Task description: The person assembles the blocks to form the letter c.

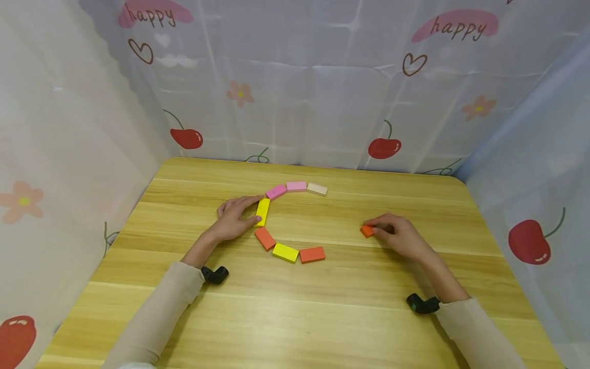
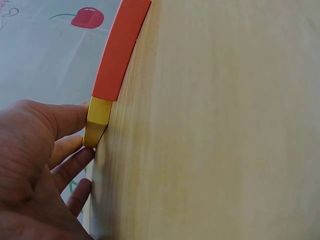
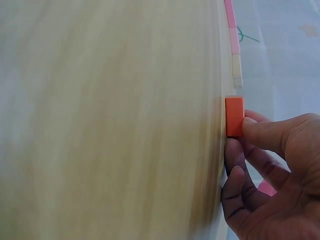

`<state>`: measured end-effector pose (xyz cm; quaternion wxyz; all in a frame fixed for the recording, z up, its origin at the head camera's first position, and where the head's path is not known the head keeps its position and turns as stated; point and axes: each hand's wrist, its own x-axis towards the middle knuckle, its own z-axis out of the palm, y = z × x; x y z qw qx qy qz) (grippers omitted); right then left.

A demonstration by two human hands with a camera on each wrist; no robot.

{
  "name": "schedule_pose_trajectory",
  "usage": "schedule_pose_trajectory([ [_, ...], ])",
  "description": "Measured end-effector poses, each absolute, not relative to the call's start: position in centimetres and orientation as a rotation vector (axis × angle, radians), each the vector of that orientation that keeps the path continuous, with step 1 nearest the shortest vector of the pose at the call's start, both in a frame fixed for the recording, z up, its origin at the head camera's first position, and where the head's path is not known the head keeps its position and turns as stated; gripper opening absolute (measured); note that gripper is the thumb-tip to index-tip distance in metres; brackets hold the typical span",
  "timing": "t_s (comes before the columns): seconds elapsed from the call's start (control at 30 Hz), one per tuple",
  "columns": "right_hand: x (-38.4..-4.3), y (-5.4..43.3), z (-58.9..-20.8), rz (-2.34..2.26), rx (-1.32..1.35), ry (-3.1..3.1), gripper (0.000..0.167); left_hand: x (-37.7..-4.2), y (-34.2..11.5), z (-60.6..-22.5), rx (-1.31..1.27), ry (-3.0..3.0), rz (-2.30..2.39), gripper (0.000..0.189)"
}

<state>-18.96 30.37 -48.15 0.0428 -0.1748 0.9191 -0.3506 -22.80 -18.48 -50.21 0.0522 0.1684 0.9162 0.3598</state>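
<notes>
My left hand [image 1: 232, 220] grips a yellow block [image 1: 262, 211] on the left of a curved row of blocks, with the thumb on its near part and a finger by its far end. In the left wrist view, the thumb and fingers lie along that yellow block, beside a red-orange block [image 2: 120, 55]. Apart from the row, to the right, my right hand [image 1: 403, 237] pinches an orange block [image 1: 366, 231] between thumb and fingers. In the right wrist view this block sits low at the tabletop, and the other fingers are curled beneath the thumb.
The row's far side has a pink block [image 1: 276, 192], a light pink block [image 1: 296, 186] and a plain wood block [image 1: 317, 189]. Its near side has a red-orange block [image 1: 265, 239], another yellow block [image 1: 285, 252] and a second red-orange block [image 1: 312, 254]. Printed curtains [image 1: 313, 102] surround the wooden table [image 1: 295, 318].
</notes>
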Motion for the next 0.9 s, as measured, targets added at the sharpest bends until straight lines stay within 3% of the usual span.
schedule_pose_trajectory([
  [0.9, -18.4, 27.3, -48.1, -1.051, -0.634, 2.751, 0.029, -22.8, -18.5, -50.2, 0.525, 2.774, 1.097, 0.063],
])
